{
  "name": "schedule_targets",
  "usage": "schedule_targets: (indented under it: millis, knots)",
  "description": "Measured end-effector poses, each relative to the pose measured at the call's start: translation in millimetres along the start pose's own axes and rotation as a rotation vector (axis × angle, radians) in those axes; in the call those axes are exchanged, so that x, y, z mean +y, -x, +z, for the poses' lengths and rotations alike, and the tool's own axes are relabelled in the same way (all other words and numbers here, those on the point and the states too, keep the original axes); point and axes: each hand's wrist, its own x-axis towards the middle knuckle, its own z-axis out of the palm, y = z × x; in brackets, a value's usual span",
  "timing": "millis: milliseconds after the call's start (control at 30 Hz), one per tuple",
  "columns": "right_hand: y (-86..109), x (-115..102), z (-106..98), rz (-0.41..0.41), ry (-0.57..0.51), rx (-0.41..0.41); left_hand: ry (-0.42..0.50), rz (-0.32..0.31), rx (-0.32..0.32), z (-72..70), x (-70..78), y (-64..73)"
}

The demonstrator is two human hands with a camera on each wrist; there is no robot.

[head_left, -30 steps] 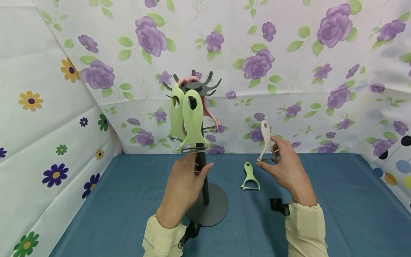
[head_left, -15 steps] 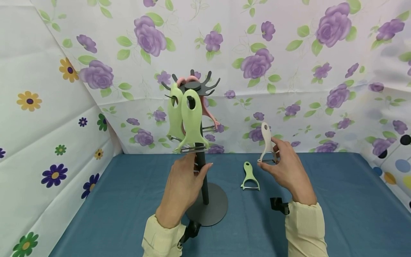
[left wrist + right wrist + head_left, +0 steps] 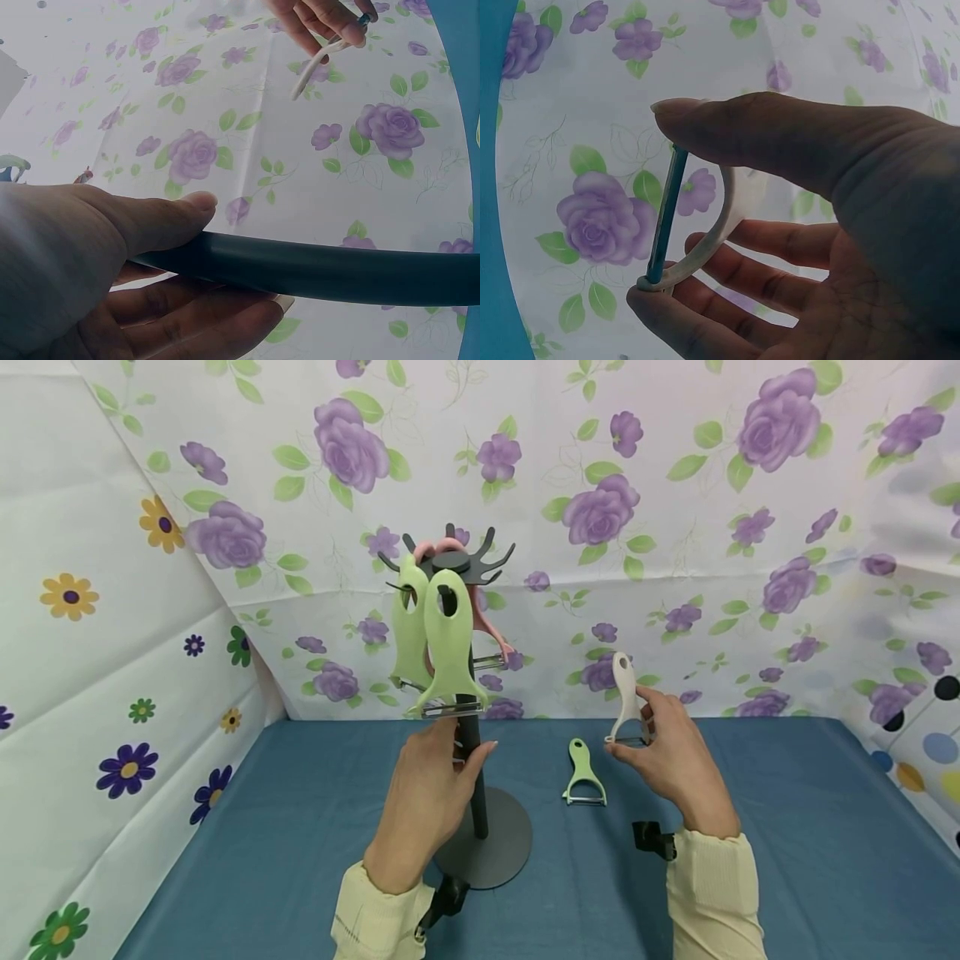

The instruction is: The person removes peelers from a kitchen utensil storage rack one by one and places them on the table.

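My left hand point(image 3: 423, 797) grips the dark pole point(image 3: 337, 270) of an upright stand, thumb on one side and fingers on the other. From the hooks point(image 3: 491, 556) at the stand's top hang two green peelers point(image 3: 450, 639), plus pink ones point(image 3: 491, 631) partly hidden behind them. Off to the right, my right hand point(image 3: 678, 756) holds a white Y-shaped peeler point(image 3: 626, 689) above the table, its handle pointing up. The right wrist view has the thumb at one end of the peeler's blade point(image 3: 666, 217) and a fingertip at the other.
A green peeler point(image 3: 581, 772) lies on the blue tablecloth point(image 3: 300, 827) between the stand and my right hand. The stand's round base point(image 3: 510, 852) rests on the cloth. Behind the table hangs a flowered curtain point(image 3: 525, 468).
My right hand has sunk slightly with the white peeler and shifted a touch to the right. The left hand keeps its place on the pole.
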Motion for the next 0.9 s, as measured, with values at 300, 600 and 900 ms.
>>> schedule_targets:
  millis: [300, 600, 900]
  knots:
    - [-2.6, 3.1, 2.1, 0.028, 0.014, -0.012, -0.002, -0.004, -0.002, -0.1, 0.1, -0.2]
    - [-3.6, 5.5, 3.4, 0.038, 0.016, -0.019, 0.006, 0.000, -0.002, -0.5, 0.0, 0.0]
    - [-4.0, 7.5, 4.3, 0.049, 0.013, -0.025, 0.006, 0.009, 0.002, -0.5, -0.4, -0.5]
